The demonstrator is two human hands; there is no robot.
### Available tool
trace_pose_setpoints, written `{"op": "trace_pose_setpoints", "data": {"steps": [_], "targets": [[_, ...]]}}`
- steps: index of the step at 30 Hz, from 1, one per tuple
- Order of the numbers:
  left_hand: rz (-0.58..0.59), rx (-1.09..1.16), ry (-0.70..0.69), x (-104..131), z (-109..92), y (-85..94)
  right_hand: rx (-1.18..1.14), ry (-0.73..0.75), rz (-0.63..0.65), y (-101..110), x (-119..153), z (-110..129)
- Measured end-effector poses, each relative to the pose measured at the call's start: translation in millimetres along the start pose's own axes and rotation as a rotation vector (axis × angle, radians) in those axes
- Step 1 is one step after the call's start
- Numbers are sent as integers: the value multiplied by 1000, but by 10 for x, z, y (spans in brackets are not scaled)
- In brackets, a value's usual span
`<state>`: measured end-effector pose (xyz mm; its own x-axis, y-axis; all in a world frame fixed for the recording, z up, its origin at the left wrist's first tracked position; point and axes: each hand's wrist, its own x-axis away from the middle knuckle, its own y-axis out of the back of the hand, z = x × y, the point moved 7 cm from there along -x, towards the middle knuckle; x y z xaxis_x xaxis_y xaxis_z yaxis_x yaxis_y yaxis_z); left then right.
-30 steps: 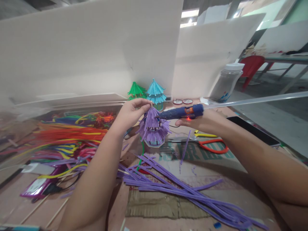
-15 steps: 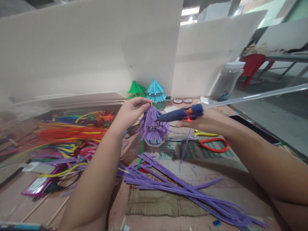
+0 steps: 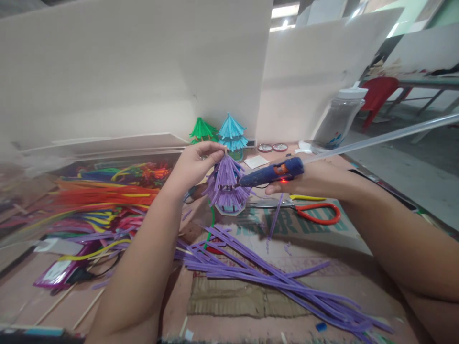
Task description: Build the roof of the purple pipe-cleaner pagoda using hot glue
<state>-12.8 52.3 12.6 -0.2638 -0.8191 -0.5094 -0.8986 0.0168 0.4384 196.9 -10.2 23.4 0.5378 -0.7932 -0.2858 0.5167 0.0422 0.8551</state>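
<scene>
Purple fuzzy strips cover the two-tiered pagoda model (image 3: 229, 181), which stands upright at the centre of the frame, above a pale base. The left hand (image 3: 195, 167), just left of centre, has its thumb and index finger clamped on the short stick at the model's peak. The right hand (image 3: 311, 179), right of centre, grips a dark blue glue gun (image 3: 267, 173) with a glowing red light; its thumb shows under the gun, and its other fingers are mostly hidden. The gun's nozzle points left at the right side of the model, between the upper and lower roofs; whether it touches cannot be told. A long clear glue stick (image 3: 380, 135) runs from the back of the gun to the right edge.

Behind the purple model, in the upper middle, a green pagoda model (image 3: 203, 128) and a light blue pagoda model (image 3: 232, 129) stand side by side before white boards (image 3: 125, 71). Scissors with a red handle (image 3: 319, 213) lie right of centre, near a yellow handle (image 3: 306, 197). Loose purple pipe cleaners (image 3: 265, 272) spread across the lower middle, partly over cardboard (image 3: 247, 298) on the pinkish counter (image 3: 222, 329). Multicoloured pipe cleaners (image 3: 107, 191) pile up at middle left. A clear plastic bottle (image 3: 335, 122) stands at upper right.
</scene>
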Motion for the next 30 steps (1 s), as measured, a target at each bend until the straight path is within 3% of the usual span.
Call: {"op": "trace_pose_setpoints", "data": {"steps": [8, 16, 25, 30], "targets": [[-7, 0, 7, 8, 15, -4, -139, 38, 113, 1, 41, -8], [2, 1, -7, 6, 6, -9, -95, 82, 96, 14, 43, 44], [5, -22, -7, 13, -27, -8, -42, -9, 3, 19, 19, -4], [8, -14, -20, 6, -15, -10, 8, 11, -16, 33, 33, 56]]}}
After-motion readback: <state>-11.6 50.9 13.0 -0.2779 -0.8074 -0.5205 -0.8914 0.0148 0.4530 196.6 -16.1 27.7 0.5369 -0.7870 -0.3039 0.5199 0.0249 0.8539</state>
